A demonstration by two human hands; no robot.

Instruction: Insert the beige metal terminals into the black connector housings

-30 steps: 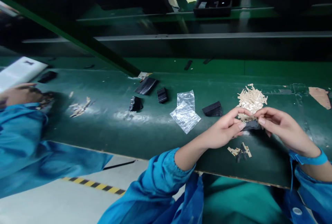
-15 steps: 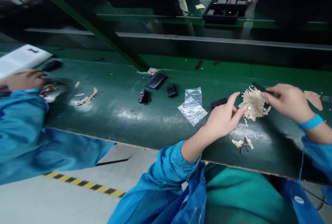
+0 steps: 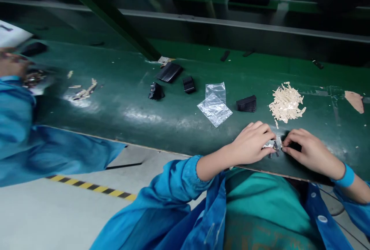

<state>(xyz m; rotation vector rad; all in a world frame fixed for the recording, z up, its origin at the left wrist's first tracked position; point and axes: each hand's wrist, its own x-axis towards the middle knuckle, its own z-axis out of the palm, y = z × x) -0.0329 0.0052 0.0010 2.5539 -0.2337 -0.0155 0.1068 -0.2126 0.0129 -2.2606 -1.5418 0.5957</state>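
On the near edge of the bench, my left hand (image 3: 256,142) curls its fingers over a little group of small dark and pale pieces (image 3: 276,149). My right hand (image 3: 313,151) closes thumb and fingertips at the other side of that group. What either hand pinches is too small to make out. Farther back lies a pile of flat cream-coloured pieces (image 3: 286,103), apart from both hands. To its left stands a black ribbed stack (image 3: 246,103).
Clear plastic bags (image 3: 215,105) overlap left of the stack. Black ribbed parts (image 3: 170,72) and a dark clump (image 3: 156,91) lie farther left. Another person's hand (image 3: 11,65) works at far left. A green post (image 3: 115,22) rises behind; a tan scrap (image 3: 354,101) lies right.
Both hands have come from the cream pile toward the near edge, onto the small pieces. The black piece at my right fingertips is gone from there. The view has tilted down.
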